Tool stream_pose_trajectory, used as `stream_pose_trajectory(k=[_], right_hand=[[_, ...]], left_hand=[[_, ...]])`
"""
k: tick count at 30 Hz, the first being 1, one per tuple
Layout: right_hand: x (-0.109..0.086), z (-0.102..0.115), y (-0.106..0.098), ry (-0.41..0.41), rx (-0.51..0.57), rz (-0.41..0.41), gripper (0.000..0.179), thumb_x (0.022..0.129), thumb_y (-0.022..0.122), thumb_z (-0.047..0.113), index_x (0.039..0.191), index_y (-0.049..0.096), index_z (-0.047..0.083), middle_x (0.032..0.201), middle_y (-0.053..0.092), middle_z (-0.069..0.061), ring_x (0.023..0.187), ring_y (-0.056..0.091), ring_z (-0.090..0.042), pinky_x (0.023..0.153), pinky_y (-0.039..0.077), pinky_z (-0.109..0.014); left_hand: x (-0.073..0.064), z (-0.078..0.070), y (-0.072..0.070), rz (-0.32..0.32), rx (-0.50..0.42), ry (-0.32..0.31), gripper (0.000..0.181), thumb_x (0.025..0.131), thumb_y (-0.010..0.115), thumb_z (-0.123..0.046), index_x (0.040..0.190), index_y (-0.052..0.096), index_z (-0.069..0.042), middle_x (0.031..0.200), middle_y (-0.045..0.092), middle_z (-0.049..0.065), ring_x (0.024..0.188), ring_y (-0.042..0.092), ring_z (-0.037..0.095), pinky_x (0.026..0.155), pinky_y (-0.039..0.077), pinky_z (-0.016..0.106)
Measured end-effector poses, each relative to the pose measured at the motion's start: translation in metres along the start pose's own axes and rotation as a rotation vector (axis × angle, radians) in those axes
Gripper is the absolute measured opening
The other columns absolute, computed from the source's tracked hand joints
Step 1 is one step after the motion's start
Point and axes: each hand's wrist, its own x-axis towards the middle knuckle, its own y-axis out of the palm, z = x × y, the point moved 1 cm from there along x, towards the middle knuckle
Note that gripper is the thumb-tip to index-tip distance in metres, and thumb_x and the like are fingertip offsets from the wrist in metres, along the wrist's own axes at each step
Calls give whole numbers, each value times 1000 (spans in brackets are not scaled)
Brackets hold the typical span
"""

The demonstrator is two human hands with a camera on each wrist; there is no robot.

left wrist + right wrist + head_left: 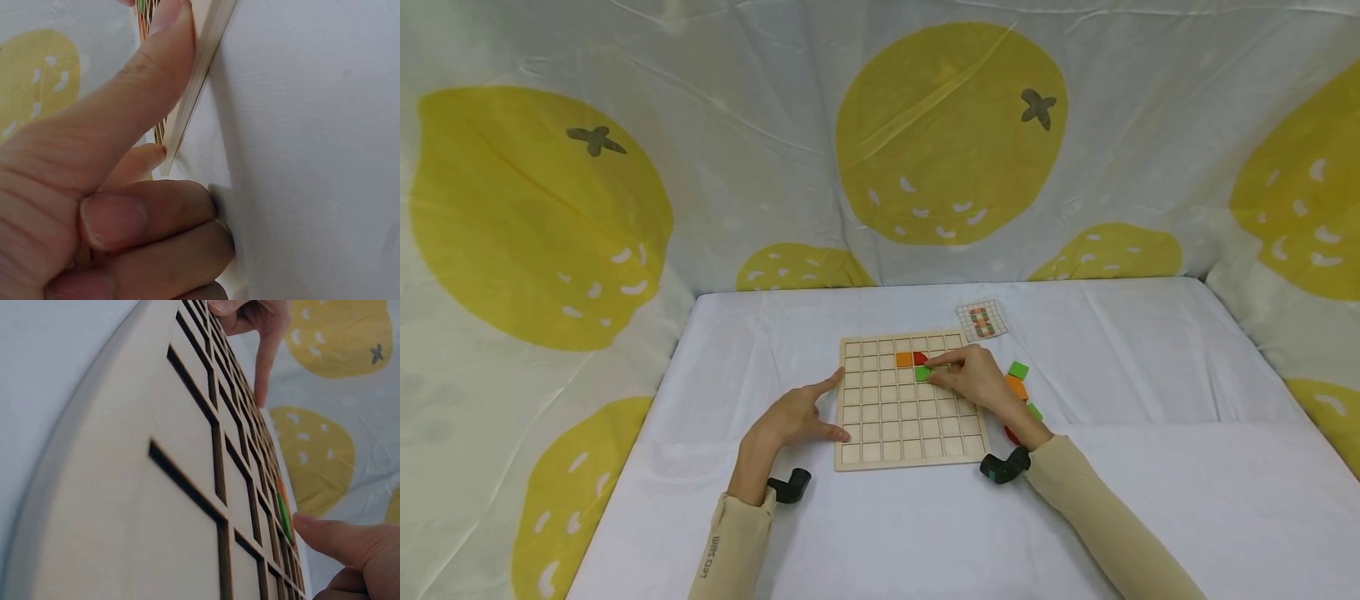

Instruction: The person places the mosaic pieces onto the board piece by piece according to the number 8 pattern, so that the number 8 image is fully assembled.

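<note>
A square wooden grid board (891,427) lies on the white cloth. In its upper part sit an orange square tile (904,360), a red piece (921,358) and a green square tile (923,375). My right hand (973,377) reaches over from the right, its thumb and index finger at opposite edges of the green tile, pinching it at its cell. The index fingertip overlaps the red piece. My left hand (793,417) spreads thumb and index finger along the board's left edge, touching it. In the left wrist view the other fingers (169,209) are curled beside the board.
Beneath and beyond my right wrist lie several loose pieces, among them a green tile (1018,370), an orange one (1017,387) and a partly hidden red one (1012,435). A small printed pattern card (982,321) lies behind the board. Lemon-print cloth (760,167) surrounds the table.
</note>
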Motion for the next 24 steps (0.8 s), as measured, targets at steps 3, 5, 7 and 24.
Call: stream_pose_trajectory(k=[3, 5, 7, 24], right_hand=[[-4, 1, -7, 17, 19, -15, 25, 88, 84, 22, 110, 83, 12, 52, 34, 4, 48, 28, -12, 48, 24, -23], [-8, 1, -14, 35, 28, -25, 26, 88, 84, 22, 111, 82, 12, 54, 36, 4, 50, 29, -13, 49, 25, -24], [-11, -1, -22, 40, 23, -39, 27, 88, 84, 23, 112, 82, 11, 55, 36, 3, 51, 30, -13, 48, 24, -24], [-45, -33, -72, 164, -34, -64, 29, 90, 82, 25, 116, 80, 11, 57, 35, 1, 50, 34, -15, 48, 26, -24]], left_hand=[[0, 0, 0, -1, -1, 5, 113, 73, 93, -42, 165, 27, -32, 86, 57, 7, 82, 52, 20, 78, 42, 35], [0, 0, 1, -3, 0, 8, 113, 73, 93, -42, 164, 27, -32, 85, 57, 7, 82, 52, 19, 78, 42, 35], [0, -1, 0, -4, 1, 6, 113, 73, 93, -42, 165, 27, -32, 86, 58, 7, 83, 52, 20, 79, 42, 36], [0, 1, 1, -4, 9, -2, 113, 73, 93, -43, 164, 27, -32, 102, 66, 11, 93, 56, 22, 88, 47, 42]])
